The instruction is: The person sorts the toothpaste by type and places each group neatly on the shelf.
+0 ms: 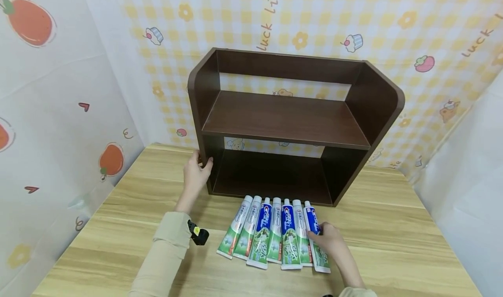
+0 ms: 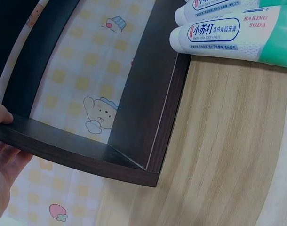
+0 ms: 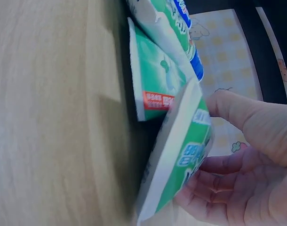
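Observation:
A dark brown two-tier shelf (image 1: 284, 118) stands at the back of the wooden table. My left hand (image 1: 195, 174) grips the front edge of its left side panel (image 2: 63, 150), thumb on the inner face and fingers outside. Several toothpaste tubes lie fanned in a row before the shelf, caps toward it. White baking soda toothpaste tubes (image 1: 236, 227) mix with blue-and-green Crest tubes (image 1: 288, 227). At the row's right end, my right hand (image 1: 330, 240) holds the last Crest toothpaste tube (image 3: 186, 146) between thumb and fingers. That tube is tilted on edge in the right wrist view, its neighbour (image 3: 155, 75) beside it.
Both shelf tiers have raised side panels, and the back is partly open. Behind stands a yellow checked backdrop (image 1: 243, 22), with a white printed sheet (image 1: 59, 78) on the left. Wooden tabletop (image 1: 393, 236) extends to both sides. A black wrist camera (image 1: 199, 236) sits at the left cuff.

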The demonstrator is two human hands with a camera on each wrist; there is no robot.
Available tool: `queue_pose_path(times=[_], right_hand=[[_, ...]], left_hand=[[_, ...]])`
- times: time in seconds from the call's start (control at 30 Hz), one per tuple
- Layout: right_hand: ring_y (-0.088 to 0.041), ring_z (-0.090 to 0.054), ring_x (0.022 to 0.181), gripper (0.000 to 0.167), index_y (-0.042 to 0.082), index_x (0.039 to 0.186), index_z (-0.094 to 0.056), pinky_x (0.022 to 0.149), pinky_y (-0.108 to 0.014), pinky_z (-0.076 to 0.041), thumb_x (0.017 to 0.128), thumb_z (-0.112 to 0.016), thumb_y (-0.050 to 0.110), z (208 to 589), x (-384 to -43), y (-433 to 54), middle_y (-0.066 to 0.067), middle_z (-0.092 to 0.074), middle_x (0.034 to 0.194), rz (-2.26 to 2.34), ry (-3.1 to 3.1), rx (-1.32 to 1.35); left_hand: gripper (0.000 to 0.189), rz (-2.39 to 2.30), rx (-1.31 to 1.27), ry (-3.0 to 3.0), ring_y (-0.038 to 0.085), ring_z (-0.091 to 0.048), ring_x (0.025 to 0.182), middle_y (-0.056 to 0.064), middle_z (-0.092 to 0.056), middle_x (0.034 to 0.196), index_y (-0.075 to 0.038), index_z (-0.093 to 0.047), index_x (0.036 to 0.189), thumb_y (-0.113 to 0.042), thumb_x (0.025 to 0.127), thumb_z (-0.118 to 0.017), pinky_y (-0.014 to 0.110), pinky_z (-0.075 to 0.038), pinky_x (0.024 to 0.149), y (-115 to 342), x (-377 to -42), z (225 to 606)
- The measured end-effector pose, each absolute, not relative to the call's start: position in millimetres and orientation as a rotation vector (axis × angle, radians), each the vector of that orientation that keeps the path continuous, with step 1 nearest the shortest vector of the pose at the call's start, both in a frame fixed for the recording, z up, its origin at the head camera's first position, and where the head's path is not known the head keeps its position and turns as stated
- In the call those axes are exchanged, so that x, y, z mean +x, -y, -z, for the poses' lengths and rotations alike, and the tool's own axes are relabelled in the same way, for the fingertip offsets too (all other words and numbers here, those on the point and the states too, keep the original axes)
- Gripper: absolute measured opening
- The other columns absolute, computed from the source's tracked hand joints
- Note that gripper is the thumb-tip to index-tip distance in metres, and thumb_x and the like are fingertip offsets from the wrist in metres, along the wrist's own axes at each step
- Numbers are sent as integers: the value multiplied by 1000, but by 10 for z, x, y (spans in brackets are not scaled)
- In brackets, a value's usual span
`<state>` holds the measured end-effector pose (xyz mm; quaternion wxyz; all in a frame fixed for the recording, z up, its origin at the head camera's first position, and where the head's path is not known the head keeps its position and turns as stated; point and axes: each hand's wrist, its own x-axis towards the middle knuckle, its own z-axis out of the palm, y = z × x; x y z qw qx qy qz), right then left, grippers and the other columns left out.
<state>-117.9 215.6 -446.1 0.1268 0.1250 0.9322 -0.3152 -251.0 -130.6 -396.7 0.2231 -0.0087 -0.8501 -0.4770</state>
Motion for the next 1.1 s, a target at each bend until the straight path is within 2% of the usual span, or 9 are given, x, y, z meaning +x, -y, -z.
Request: queue_pose_path(times=[0.6,0.9,1.1], right_hand=[[-19,-56,67,40,-14,96,-56,59,-30,-51,74,-70,16,4494,-1210,-2165,-18,-62,80,956,-2804,390],[-19,-53,65,37,-12,95,-57,56,-28,-48,73,-71,15,4493,-1226,-2210,-16,-60,77,975,-2811,409],[-19,-55,65,39,-14,96,-56,57,-28,-49,73,-70,14,4451,-1228,-2235,-18,-60,78,984,-2808,413]], left_hand=[[22,1333,-37,2384,40,-62,100,25,-63,102,4,-53,100,-11,84,-59,46,-55,77,1325,-2520,3964],[21,1327,-39,2381,40,-62,99,25,-63,102,4,-53,98,-10,84,-60,46,-55,77,1327,-2513,3964],[20,1314,-37,2377,40,-64,96,25,-63,99,4,-54,97,-10,83,-60,46,-55,75,1332,-2513,3967]])
